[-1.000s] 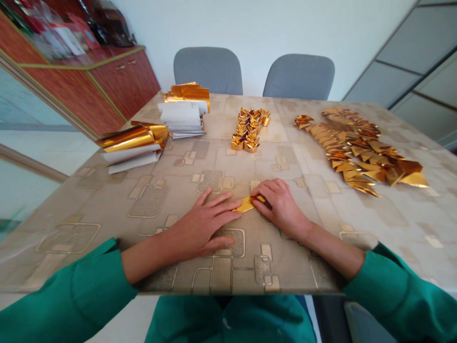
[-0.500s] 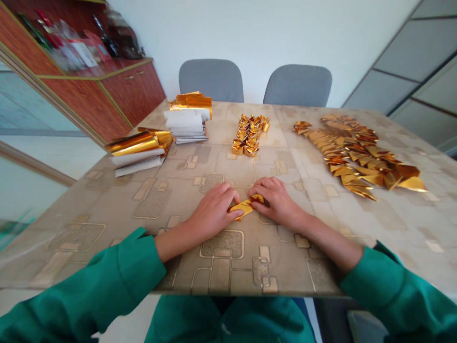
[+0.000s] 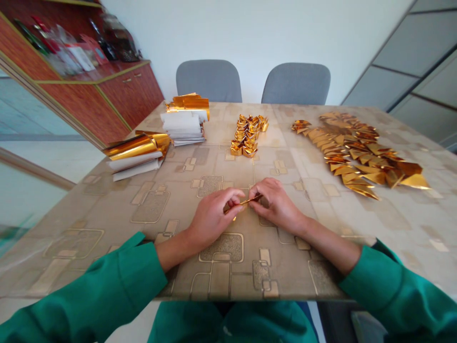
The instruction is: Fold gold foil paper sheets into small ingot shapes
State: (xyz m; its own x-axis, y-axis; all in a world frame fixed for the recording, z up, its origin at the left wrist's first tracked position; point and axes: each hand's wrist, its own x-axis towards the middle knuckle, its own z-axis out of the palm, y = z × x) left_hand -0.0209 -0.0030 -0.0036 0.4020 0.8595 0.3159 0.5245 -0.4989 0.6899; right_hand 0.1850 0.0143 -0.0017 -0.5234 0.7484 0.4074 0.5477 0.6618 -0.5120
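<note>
A narrow folded strip of gold foil paper (image 3: 250,201) is raised edge-on between my hands, pinched in the fingertips of both. My left hand (image 3: 214,216) grips its left end, partly hiding it. My right hand (image 3: 274,205) holds the other end. Farther up the table lies a double row of small folded gold ingots (image 3: 246,136). To the right spreads a large overlapping heap of folded gold triangles (image 3: 357,155). Two stacks of gold-backed white sheets stand at the back left, one nearer (image 3: 137,153) and one farther (image 3: 185,125).
The table has a beige patterned cover (image 3: 107,228) with a front edge just past my green sleeves. Two grey chairs (image 3: 209,78) stand beyond it. A red wooden cabinet (image 3: 132,90) holding assorted packets stands at the back left.
The gold strip has gone from lying flat on the table to being lifted edge-on in my fingertips. My left hand has curled around its end, and both hands have risen slightly.
</note>
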